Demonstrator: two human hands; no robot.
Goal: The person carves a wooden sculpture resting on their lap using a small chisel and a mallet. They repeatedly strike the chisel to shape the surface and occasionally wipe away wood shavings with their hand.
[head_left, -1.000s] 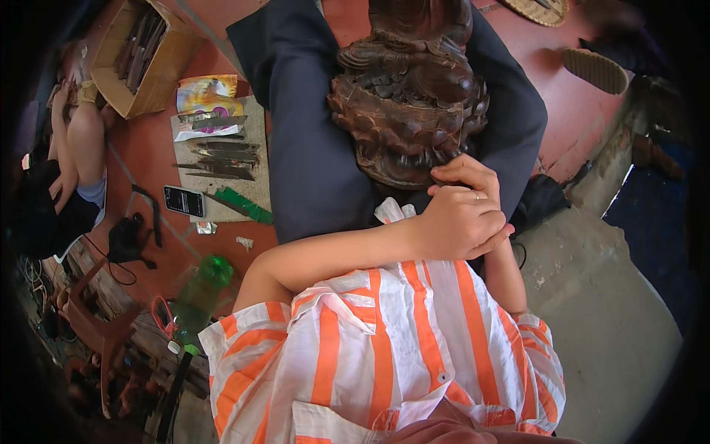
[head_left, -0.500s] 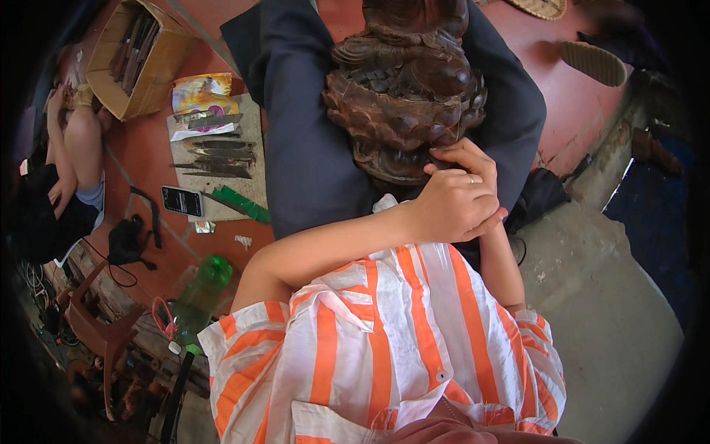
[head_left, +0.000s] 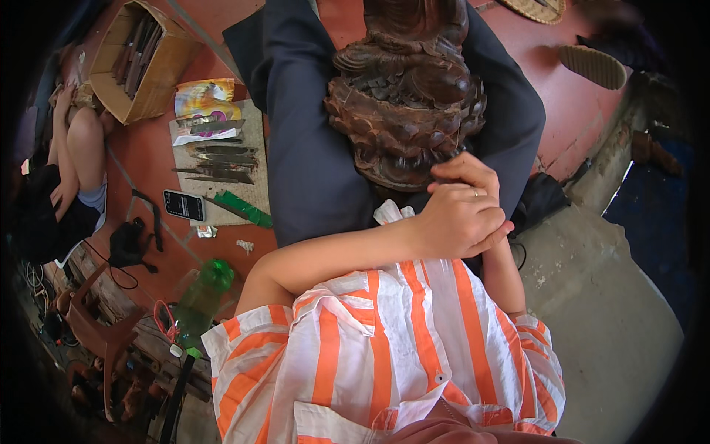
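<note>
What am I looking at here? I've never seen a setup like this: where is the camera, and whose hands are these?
There is no machine, just a person's bare hands. The wide fisheye camera sits on their head, looking down, so straight edges bend.

The left hand lies over the right hand, beside the base of a dark wood carving between the person's legs. No tool shows in either hand; whether fingers touch the carving is unclear.

On the floor, to the left, are a mat with blades, a phone at its edge, and a green bottle.
</note>
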